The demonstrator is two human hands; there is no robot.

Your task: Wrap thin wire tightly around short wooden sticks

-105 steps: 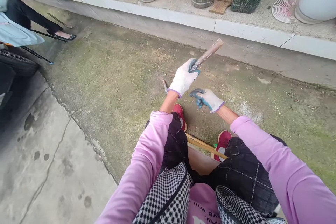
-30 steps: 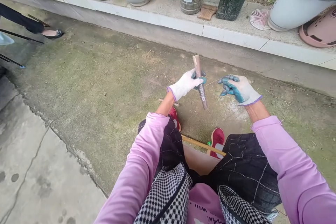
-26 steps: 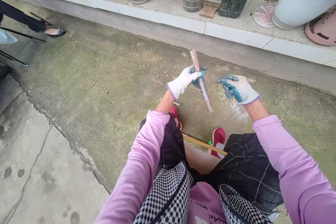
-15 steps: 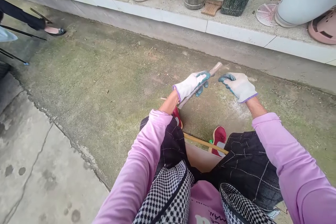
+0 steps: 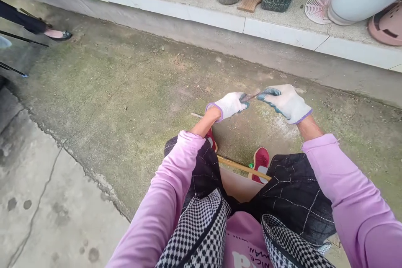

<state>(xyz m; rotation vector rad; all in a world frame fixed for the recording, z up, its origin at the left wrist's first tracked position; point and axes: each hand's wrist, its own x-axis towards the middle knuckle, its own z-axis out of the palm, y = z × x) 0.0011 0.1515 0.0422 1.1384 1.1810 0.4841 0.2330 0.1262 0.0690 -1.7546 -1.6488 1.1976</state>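
I sit over a mossy concrete floor, wearing white gloves with blue-green palms. My left hand (image 5: 229,104) is closed round a short brownish stick (image 5: 251,96), which lies nearly level and points right. Only a short piece of the stick shows between the hands. My right hand (image 5: 284,101) reaches in from the right, and its fingertips pinch the stick's far end. Both hands hover above the ground just past my red shoes (image 5: 261,162).
A bamboo pole (image 5: 241,168) lies under my knees, and a thin stick (image 5: 197,115) is on the ground by my left wrist. A raised ledge (image 5: 282,37) carries several pots, a wooden block (image 5: 249,2) and a white grille (image 5: 315,8). Another person's foot (image 5: 58,34) is at far left.
My left hand swung the stick from upright down to nearly level. My right hand moved in from the right and closed its fingertips on the stick's end.
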